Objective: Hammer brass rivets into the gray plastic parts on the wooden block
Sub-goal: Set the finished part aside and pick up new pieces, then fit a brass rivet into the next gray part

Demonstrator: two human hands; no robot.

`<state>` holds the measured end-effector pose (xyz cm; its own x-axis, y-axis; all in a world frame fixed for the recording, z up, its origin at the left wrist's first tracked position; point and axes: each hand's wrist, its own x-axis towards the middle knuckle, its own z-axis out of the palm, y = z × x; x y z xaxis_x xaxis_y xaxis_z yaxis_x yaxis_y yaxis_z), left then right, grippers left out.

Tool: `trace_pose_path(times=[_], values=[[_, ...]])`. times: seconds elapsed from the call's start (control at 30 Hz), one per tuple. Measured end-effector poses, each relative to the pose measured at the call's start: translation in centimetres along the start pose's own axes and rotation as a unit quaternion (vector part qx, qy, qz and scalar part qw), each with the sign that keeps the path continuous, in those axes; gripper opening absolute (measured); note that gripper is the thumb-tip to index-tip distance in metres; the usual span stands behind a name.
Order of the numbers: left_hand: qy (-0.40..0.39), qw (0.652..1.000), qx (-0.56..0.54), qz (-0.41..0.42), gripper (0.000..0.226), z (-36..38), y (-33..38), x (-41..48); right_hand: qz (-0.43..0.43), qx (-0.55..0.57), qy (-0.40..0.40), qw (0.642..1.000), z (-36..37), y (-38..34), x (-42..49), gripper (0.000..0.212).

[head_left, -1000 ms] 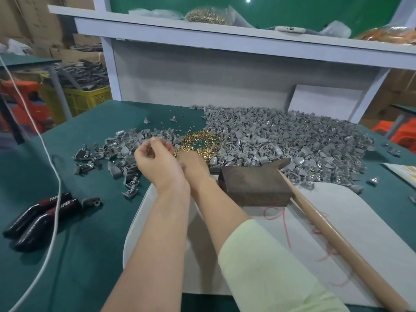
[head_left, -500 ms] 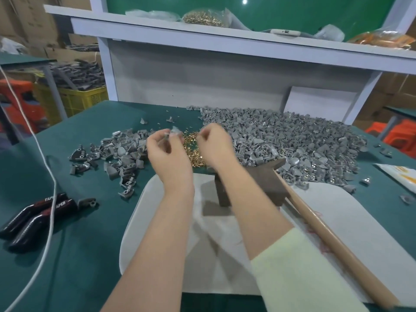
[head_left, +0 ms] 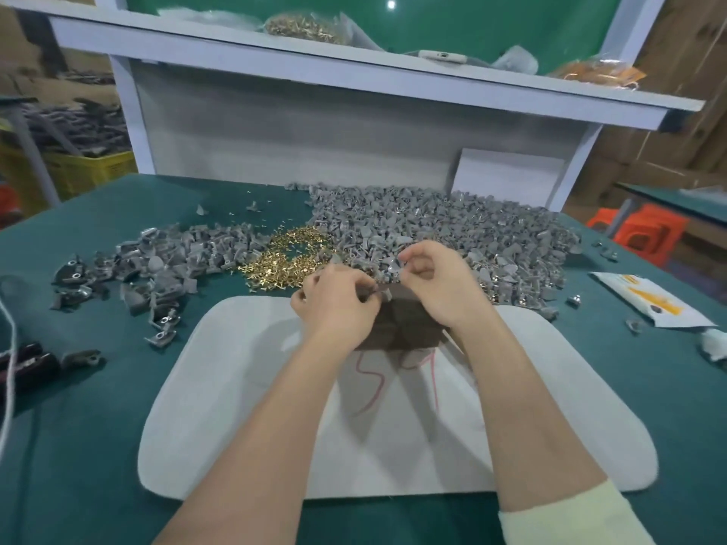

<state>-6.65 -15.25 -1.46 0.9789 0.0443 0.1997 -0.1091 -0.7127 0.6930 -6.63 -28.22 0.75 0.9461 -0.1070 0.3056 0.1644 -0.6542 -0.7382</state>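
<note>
1. We see both hands meeting over the far edge of the wooden block (head_left: 401,326), a dark block that sits on a white mat (head_left: 236,407) on the green bench (head_left: 78,426).
2. The left hand (head_left: 338,304) is curled, and its fingertips pinch a small gray plastic part (head_left: 387,295) right at the block's top edge.
3. The right hand (head_left: 436,285) hovers just beside the left one, above the block's far right corner. Its thumb and forefinger are drawn together and the other fingers are curled. We cannot tell whether anything sits between them.
4. The brass rivets (head_left: 287,257) lie in a loose golden heap on the bench, just beyond the block and to its left.
5. A large heap of gray parts (head_left: 472,230) spreads beyond the block and to its right, reaching close behind the right hand. A smaller heap (head_left: 177,257) lies well to the block's left.
6. Far left of the block, at the edge of our view, lie a dark-handled tool (head_left: 23,363) and a white cord (head_left: 8,348).
7. Well to the block's right lies a printed packet (head_left: 649,300).
8. Beyond the block, a white shelf (head_left: 354,68) carries a clear bag of rivets (head_left: 303,27).
</note>
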Motion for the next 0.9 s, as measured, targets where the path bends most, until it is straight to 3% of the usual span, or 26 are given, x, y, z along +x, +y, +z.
trace_pose_path(times=[0.13, 0.43, 0.63, 0.77, 0.9], values=[[0.012, 0.999, -0.036, 0.025, 0.024, -0.4, -0.3, 0.2, -0.024, -0.002, 0.004, 1.0, 0.3, 0.4, 0.1, 0.019], [0.056, 0.993, -0.019, 0.098, 0.005, 0.1, 0.0, 0.0, -0.028, 0.037, -0.017, 0.999, 0.4, -0.7, -0.6, 0.017], [0.081, 0.99, 0.005, 0.116, 0.008, 0.4, -0.2, 0.1, -0.01, 0.065, -0.008, 0.998, 0.7, -0.9, -0.6, 0.016], [0.12, 0.984, 0.022, 0.131, 0.009, 0.5, -0.1, 0.1, 0.016, 0.082, 0.003, 0.996, 0.6, -0.8, -0.5, 0.005], [0.132, 0.981, 0.016, 0.143, 0.009, 0.5, -0.2, 0.0, 0.033, 0.107, -0.015, 0.994, 0.6, -0.7, -0.5, 0.02]])
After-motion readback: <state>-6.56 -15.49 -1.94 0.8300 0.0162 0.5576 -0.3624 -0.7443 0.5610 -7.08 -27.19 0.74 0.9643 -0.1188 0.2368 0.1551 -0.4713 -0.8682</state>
